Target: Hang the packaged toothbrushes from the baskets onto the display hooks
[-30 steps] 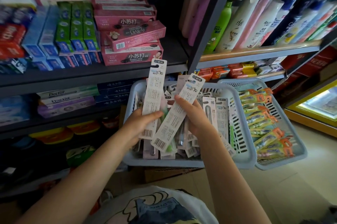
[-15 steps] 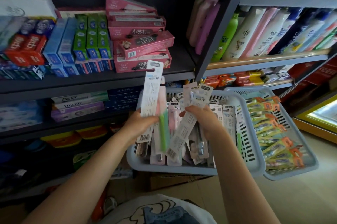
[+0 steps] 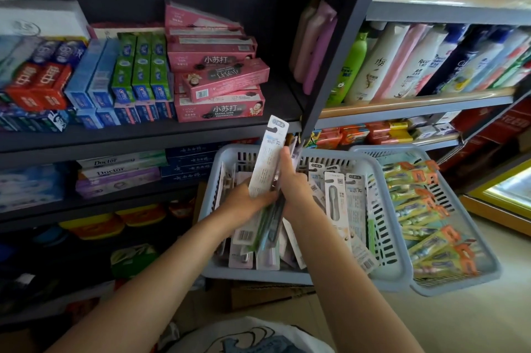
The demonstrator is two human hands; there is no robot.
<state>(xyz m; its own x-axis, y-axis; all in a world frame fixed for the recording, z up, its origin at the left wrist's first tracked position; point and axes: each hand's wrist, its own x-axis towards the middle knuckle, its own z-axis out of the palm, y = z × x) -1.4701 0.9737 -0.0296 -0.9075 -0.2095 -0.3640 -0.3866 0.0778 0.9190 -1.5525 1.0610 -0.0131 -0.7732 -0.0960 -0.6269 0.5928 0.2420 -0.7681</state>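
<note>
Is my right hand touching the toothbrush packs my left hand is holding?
Touching. The head view shows the right hand pressed against the toothbrush packs gripped by the left hand.

Slotted plastic basket (image 3: 386, 240); glossy card toothbrush packs (image 3: 333, 200); matt dark shelf (image 3: 143, 134).

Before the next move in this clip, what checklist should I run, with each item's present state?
1. Left hand grips the toothbrush packs: ok.
2. Right hand on the same bundle: ok.
3. Hang hole at the top of the front pack visible: ok.
4. Packs squared up in one stack: not ok, they fan out.
5. Display hooks in sight: not ok, none shows in this view.
6. Grey basket stocked with more packs: ok.
</note>
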